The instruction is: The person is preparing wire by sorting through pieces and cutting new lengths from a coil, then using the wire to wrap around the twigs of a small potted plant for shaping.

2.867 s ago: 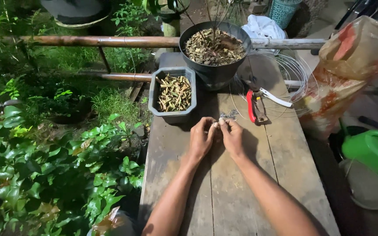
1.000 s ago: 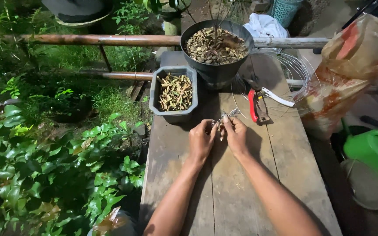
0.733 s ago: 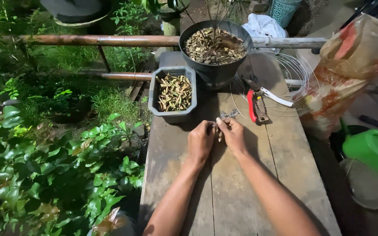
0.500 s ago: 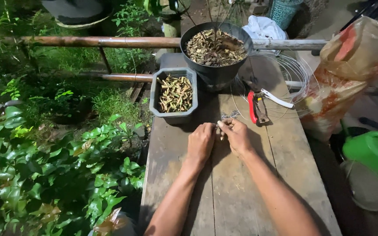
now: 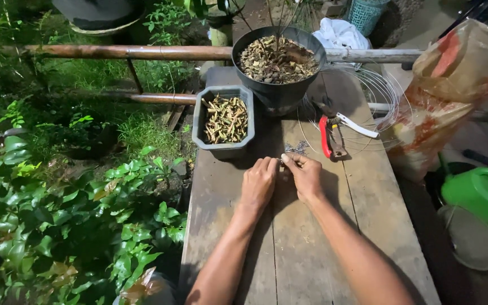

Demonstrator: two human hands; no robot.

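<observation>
Resting together mid-bench, the left hand [image 5: 258, 182] and right hand [image 5: 304, 175] each keep a pinched grip on a small wire piece [image 5: 282, 161], mostly hidden by fingers. Bare planks of the bench [image 5: 312, 248] lie open toward the near edge. Behind, a grey tray [image 5: 224, 120] holds cuttings, a black pot [image 5: 278, 63] bark chips; red pruners [image 5: 332, 135] lie on coiled wire [image 5: 380, 96].

Wooden table [image 5: 289, 248] carries pot [image 5: 278, 93], tray [image 5: 224, 144], pruners [image 5: 334, 133], wire coil [image 5: 382, 93].
</observation>
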